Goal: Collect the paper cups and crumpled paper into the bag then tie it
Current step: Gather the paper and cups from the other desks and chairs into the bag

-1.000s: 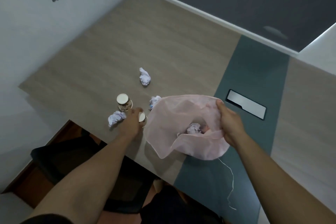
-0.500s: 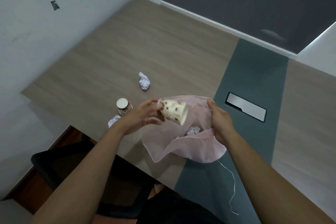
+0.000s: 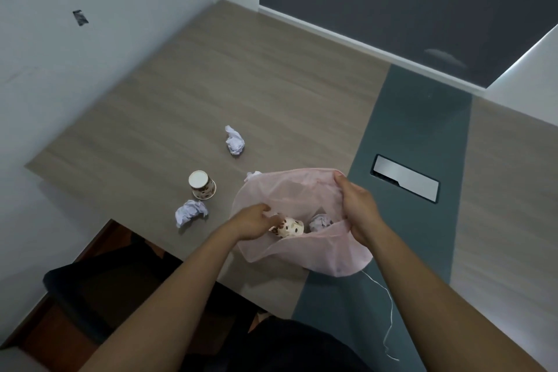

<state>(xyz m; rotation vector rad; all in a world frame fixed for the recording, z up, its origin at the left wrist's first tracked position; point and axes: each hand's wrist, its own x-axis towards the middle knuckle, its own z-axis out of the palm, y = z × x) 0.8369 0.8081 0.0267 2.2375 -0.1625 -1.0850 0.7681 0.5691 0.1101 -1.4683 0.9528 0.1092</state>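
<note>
While the tabletop (image 3: 271, 78) carries everything, the main risk sits in the pink bag (image 3: 305, 190), a thin limp sack whose mouth is kept open only by the right hand (image 3: 357, 211), which pinches the far rim between thumb and fingers; if that pinch slackens, the mouth would likely fold shut over what is going in. The left hand (image 3: 252, 222) reaches into the mouth with its fingers curled loosely at a spotted paper cup (image 3: 288, 227) lying on its side inside, next to a crumpled paper ball (image 3: 320, 223); whether they grip the cup or have let go I cannot tell, and pulling out carelessly could drag it back over the low near rim. Outside the bag, an upturned cup (image 3: 201, 185) stands close to the tabletop's edge, where a hasty reach might knock it off. Two paper balls (image 3: 190, 212) (image 3: 235, 140) are left, light enough to roll away, and the thin drawstring (image 3: 388, 314) trails toward the person, liable to snag
</note>
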